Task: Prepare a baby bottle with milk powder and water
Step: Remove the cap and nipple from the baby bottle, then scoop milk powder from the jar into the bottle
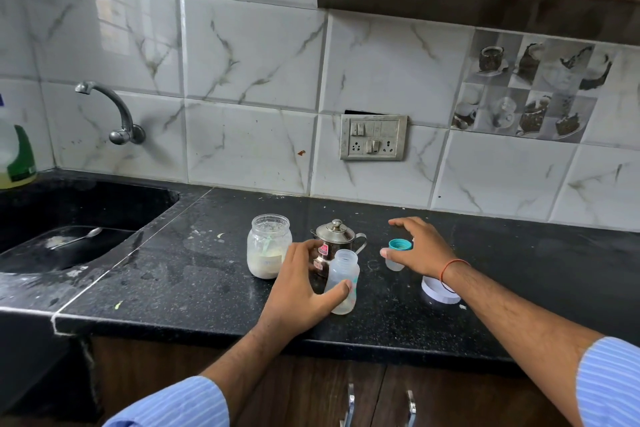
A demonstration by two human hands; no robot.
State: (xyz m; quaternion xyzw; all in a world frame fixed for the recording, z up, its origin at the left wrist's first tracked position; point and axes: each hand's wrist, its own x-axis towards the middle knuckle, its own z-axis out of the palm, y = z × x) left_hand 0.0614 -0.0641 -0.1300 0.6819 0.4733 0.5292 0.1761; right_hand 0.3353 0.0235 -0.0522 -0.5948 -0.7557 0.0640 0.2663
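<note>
Two hands work over the black counter. Our left hand reaches to the bottle, which stands upright and uncapped near the counter's front edge; the thumb lies against its lower side and the fingers curve toward its far side, though we cannot tell whether they close fully round it. Our right hand hovers at about 2 o'clock from the bottle, fingers spread and arched over the teal cap, the thumb tip beside the cap; whether any finger touches it we cannot tell. That cap sits on a small clear cup.

Just behind the bottle, at 12 o'clock, stands a lidded steel pot. At 10 o'clock from the bottle is an open jar with pale powder in its bottom. At 3 o'clock, partly hidden under our right wrist, lies a white lid. Far off at 9 o'clock a spoon lies in the sink, under the tap.
</note>
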